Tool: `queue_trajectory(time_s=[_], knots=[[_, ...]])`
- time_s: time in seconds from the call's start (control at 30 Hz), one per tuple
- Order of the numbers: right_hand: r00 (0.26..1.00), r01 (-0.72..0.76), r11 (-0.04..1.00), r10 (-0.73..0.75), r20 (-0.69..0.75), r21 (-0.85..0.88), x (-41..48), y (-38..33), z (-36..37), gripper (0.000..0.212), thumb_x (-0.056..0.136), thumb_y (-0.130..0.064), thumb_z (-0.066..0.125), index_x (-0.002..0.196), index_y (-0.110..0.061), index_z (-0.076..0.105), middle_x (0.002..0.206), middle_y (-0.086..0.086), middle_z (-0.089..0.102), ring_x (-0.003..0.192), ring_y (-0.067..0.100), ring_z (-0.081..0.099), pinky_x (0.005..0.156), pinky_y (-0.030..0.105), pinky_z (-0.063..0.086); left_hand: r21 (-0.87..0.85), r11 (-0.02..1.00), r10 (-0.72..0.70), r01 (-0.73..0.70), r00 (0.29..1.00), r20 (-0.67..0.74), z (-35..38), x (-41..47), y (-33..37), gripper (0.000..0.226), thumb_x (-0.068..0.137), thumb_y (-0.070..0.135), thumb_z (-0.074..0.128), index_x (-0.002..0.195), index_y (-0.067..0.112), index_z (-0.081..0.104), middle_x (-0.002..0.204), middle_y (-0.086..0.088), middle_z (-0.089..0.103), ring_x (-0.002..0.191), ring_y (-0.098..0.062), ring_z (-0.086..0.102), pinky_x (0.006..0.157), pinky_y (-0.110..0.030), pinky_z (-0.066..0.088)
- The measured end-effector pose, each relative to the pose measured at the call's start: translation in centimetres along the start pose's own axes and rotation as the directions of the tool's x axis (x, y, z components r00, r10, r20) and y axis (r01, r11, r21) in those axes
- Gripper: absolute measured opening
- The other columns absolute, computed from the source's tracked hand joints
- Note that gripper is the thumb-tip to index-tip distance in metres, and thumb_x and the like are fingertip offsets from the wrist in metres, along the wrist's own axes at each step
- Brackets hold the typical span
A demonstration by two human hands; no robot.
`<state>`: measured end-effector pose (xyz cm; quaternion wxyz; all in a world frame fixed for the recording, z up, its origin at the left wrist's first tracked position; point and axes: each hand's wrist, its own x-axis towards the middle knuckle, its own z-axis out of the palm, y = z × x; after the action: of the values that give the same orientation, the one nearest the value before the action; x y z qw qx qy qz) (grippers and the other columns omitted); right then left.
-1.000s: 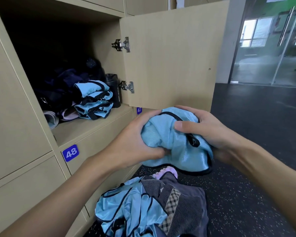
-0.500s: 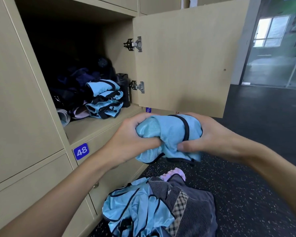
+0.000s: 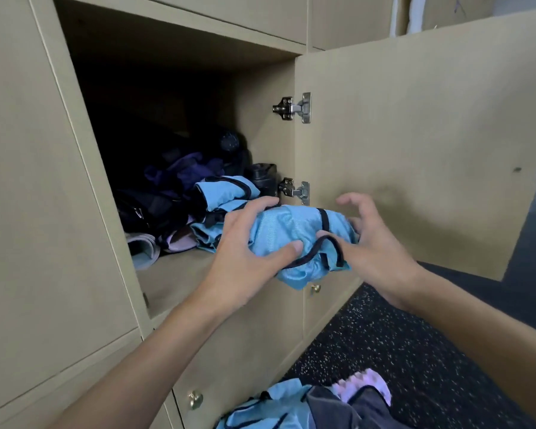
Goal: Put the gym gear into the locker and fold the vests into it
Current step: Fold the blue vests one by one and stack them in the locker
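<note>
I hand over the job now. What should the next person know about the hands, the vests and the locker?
Left hand: grips the folded vest at the mouth of the locker.
Right hand: thumb touches the vest, fingers spread.
Done: door open; folded vests and dark gear lie inside.
Left: set this vest in; fold the floor vests; the grey cloth beside them probably goes in too.

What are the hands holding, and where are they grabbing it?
A folded blue vest. The left hand grips its left end; the right hand only touches the right end with its thumb, fingers off it.
</note>
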<state>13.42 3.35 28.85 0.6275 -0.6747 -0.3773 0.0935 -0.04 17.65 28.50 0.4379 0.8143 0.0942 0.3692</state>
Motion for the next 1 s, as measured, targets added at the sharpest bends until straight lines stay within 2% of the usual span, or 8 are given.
queue_trajectory(time_s=[0.17, 0.3, 0.47, 0.53, 0.63, 0.8, 0.87, 1.0], knots=[[0.998, 0.055, 0.995, -0.055, 0.005, 0.081, 5.8, -0.2, 3.2, 0.010, 0.097, -0.026, 0.060, 0.107, -0.027, 0.058, 0.104, 0.002, 0.064, 0.067, 0.008, 0.065, 0.056, 0.024, 0.053, 0.085, 0.996, 0.040, -0.026, 0.984, -0.172, -1.7, 4.5, -2.6, 0.045, 0.080, 0.030, 0.079, 0.115, 0.050, 0.058, 0.120, 0.016, 0.049, 0.113, 0.011, 0.046, 0.099, -0.013, 0.041], [0.987, 0.114, 0.993, -0.115, 0.113, 0.017, 11.1, 0.0, 5.4, 0.040, 0.083, -0.043, 0.074, 0.119, -0.042, 0.057, 0.123, -0.006, 0.057, 0.097, 0.009, 0.068, 0.076, 0.033, 0.061, 0.186, 0.982, 0.058, -0.015, 0.971, -0.230, -3.7, 9.0, -4.3, 0.046, 0.082, 0.025, 0.076, 0.124, 0.037, 0.062, 0.125, 0.007, 0.051, 0.113, 0.016, 0.043, 0.100, -0.006, 0.036], [0.972, 0.198, 0.980, -0.200, 0.123, 0.032, 18.3, 0.2, 8.4, 0.060, 0.076, -0.038, 0.080, 0.131, -0.031, 0.056, 0.125, -0.005, 0.050, 0.105, 0.011, 0.064, 0.085, 0.039, 0.060, 0.208, 0.978, 0.021, 0.035, 0.966, -0.258, -6.2, 14.5, -6.0, 0.054, 0.079, 0.054, 0.063, 0.129, 0.036, 0.061, 0.127, 0.002, 0.058, 0.117, -0.005, 0.056, 0.106, -0.033, 0.046], [0.960, 0.247, 0.969, -0.245, 0.134, -0.004, 21.1, 0.3, 9.6, 0.063, 0.076, -0.043, 0.079, 0.132, -0.032, 0.055, 0.124, -0.007, 0.046, 0.108, 0.010, 0.061, 0.090, 0.036, 0.057, 0.223, 0.974, 0.025, 0.045, 0.954, -0.300, -6.9, 16.2, -6.6, 0.050, 0.086, 0.045, 0.067, 0.134, 0.033, 0.058, 0.128, 0.005, 0.052, 0.115, 0.002, 0.052, 0.103, -0.012, 0.040], [0.933, 0.334, 0.933, -0.308, 0.184, -0.135, 24.4, 0.7, 11.3, 0.059, 0.085, -0.039, 0.072, 0.139, -0.027, 0.049, 0.130, -0.006, 0.040, 0.109, -0.003, 0.050, 0.092, 0.006, 0.041, 0.317, 0.943, 0.018, 0.099, 0.938, -0.346, -7.2, 18.2, -7.8, 0.051, 0.090, 0.041, 0.066, 0.138, 0.034, 0.053, 0.129, 0.008, 0.042, 0.110, 0.004, 0.046, 0.083, 0.007, 0.027], [0.912, 0.400, 0.666, -0.356, 0.202, -0.630, 27.9, 3.0, 12.8, 0.059, 0.091, -0.062, 0.051, 0.143, -0.036, 0.043, 0.146, -0.012, 0.032, 0.128, 0.018, 0.040, 0.104, 0.036, 0.021, 0.661, 0.702, 0.046, 0.265, 0.909, -0.414, -7.2, 19.7, -10.9, 0.056, 0.089, 0.061, 0.056, 0.139, 0.037, 0.052, 0.148, 0.009, 0.033, 0.132, -0.019, 0.025, 0.109, -0.033, 0.023], [0.874, 0.468, 0.612, -0.428, 0.231, -0.637, 28.4, 3.6, 12.7, 0.056, 0.093, -0.058, 0.050, 0.145, -0.038, 0.040, 0.150, -0.016, 0.031, 0.133, 0.012, 0.034, 0.104, 0.038, 0.019, 0.755, 0.599, 0.128, 0.267, 0.899, -0.419, -6.9, 20.1, -11.6, 0.055, 0.089, 0.064, 0.052, 0.136, 0.037, 0.055, 0.151, 0.012, 0.033, 0.136, -0.017, 0.021, 0.111, -0.039, 0.017], [0.784, 0.608, 0.540, -0.527, 0.329, -0.582, 29.2, 4.4, 12.2, 0.049, 0.098, -0.050, 0.049, 0.145, -0.043, 0.038, 0.142, -0.020, 0.043, 0.130, 0.005, 0.038, 0.108, 0.039, 0.020, 0.766, 0.607, 0.194, 0.214, 0.894, -0.403, -6.2, 21.0, -12.6, 0.053, 0.091, 0.059, 0.053, 0.138, 0.035, 0.053, 0.139, 0.016, 0.050, 0.134, -0.012, 0.029, 0.107, -0.036, 0.018]])
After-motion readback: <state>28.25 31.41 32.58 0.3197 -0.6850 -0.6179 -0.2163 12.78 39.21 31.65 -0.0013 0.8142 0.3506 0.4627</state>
